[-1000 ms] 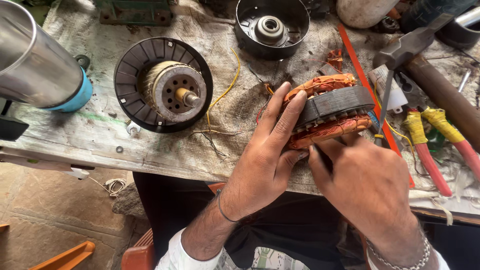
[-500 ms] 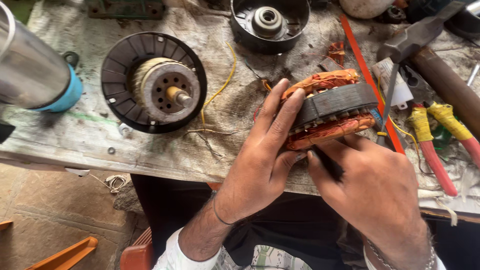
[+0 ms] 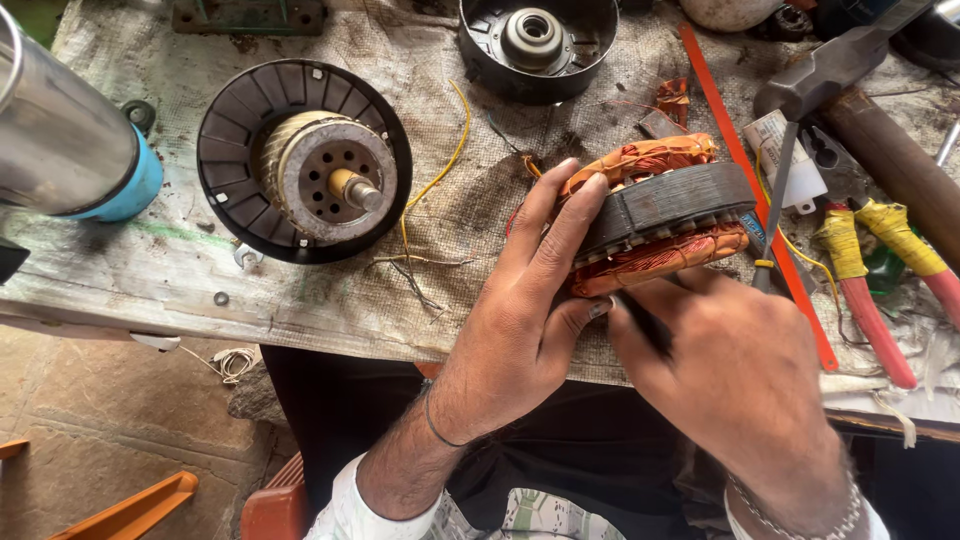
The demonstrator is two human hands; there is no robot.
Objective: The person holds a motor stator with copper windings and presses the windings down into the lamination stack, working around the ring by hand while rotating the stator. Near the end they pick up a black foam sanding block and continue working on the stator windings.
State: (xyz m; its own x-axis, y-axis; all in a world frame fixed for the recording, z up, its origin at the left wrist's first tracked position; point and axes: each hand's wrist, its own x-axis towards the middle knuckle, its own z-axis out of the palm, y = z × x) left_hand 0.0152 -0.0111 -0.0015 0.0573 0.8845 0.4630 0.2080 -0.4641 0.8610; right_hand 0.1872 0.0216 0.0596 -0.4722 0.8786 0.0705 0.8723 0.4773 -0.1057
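Note:
My left hand [image 3: 525, 310] grips a motor stator [image 3: 665, 205], a dark steel ring with orange copper windings on both faces, tilted on edge over the workbench. Its fingers lie across the ring's left side and the thumb presses underneath. My right hand [image 3: 735, 375] holds a thin dark tool [image 3: 643, 322] whose tip pokes at the lower windings. Loose yellow and red wires [image 3: 440, 180] trail from the stator over the cloth.
A black fan rotor with shaft [image 3: 305, 165] lies at the left, a round motor cover [image 3: 538, 45] at the top. A metal cylinder [image 3: 65, 135] sits far left. Pliers with taped handles [image 3: 865, 270], a hammer [image 3: 850, 70] and an orange strip [image 3: 745, 165] lie at the right.
Both hands keep their grip on the stator and tool. The view has shifted slightly; the stator stays tilted in the same place.

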